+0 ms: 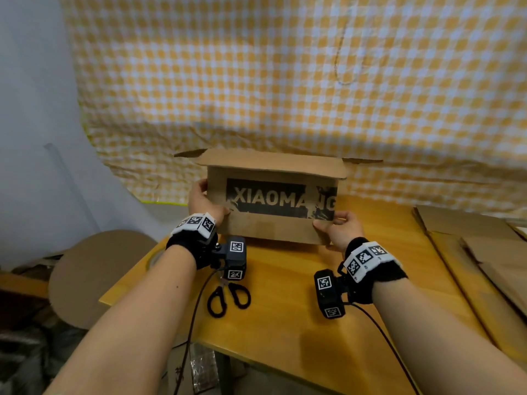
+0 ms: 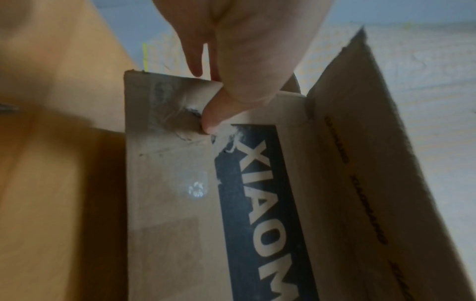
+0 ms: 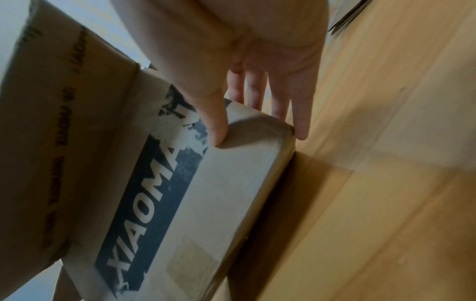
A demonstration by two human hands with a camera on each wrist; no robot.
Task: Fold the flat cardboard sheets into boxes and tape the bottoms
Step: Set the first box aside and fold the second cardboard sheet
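From the head view, both hands clamp the cardboard box (image 1: 272, 201) standing on the wooden table (image 1: 285, 323): left hand (image 1: 203, 205) on its left edge, right hand (image 1: 339, 229) at the lower right corner, scissors (image 1: 229, 299) lying nearer (blades hidden). Left wrist: thumb (image 2: 219, 114) pinching the printed face. Right wrist: thumb (image 3: 213, 122) in front, fingers (image 3: 298, 114) wrapped behind.

**Obscured and cut-off items**

Left hand (image 1: 204, 202): fingers hidden behind the box (image 1: 271, 220). Scissors (image 1: 228, 299): blades covered by the wrist camera. Tape roll (image 1: 154, 259): mostly behind the forearm. Box lettering runs off the left wrist view's bottom edge.
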